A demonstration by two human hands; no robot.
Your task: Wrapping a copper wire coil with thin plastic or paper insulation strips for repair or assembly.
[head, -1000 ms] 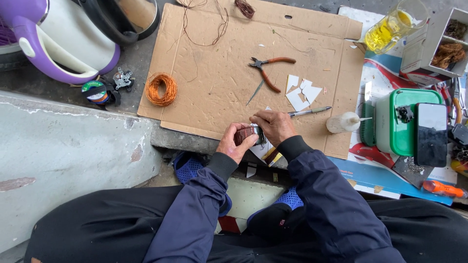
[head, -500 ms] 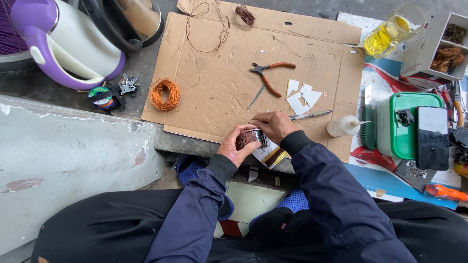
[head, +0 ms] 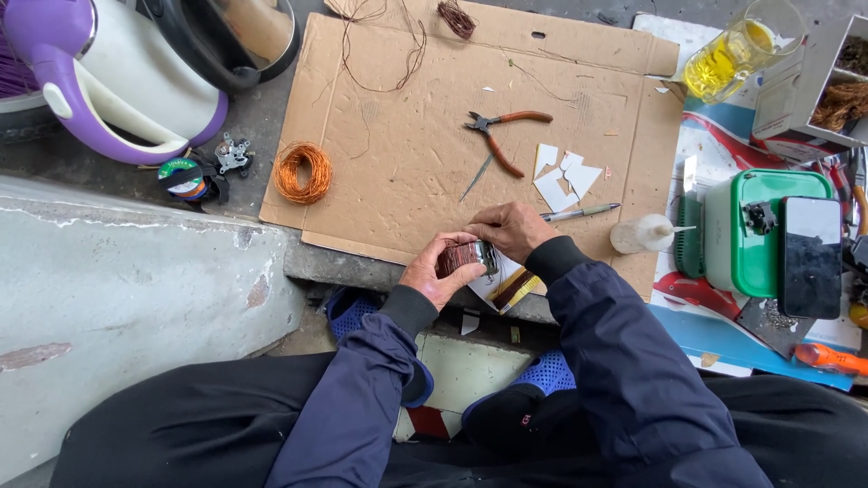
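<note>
Both my hands hold a small round coil of dark copper wire [head: 464,258] at the near edge of a cardboard sheet [head: 407,163]. My left hand [head: 438,273] cups the coil from below and the left. My right hand [head: 506,229] grips it from above and the right, fingers curled over its top. A white card with a dark strip [head: 504,285] lies just under the coil. Both sleeves are dark blue.
On the cardboard lie orange-handled pliers [head: 502,136], white paper scraps [head: 562,176], a pen [head: 583,212] and an orange wire coil [head: 303,172]. A white glue bottle [head: 644,235], a green box [head: 759,235] with a phone [head: 811,255], and a glass of yellow liquid [head: 728,54] stand at right. A purple-and-white appliance [head: 108,81] sits top left.
My hands stay on the coil with only small finger shifts. The view has drifted slightly, so everything sits a little further right and lower in the frame.
</note>
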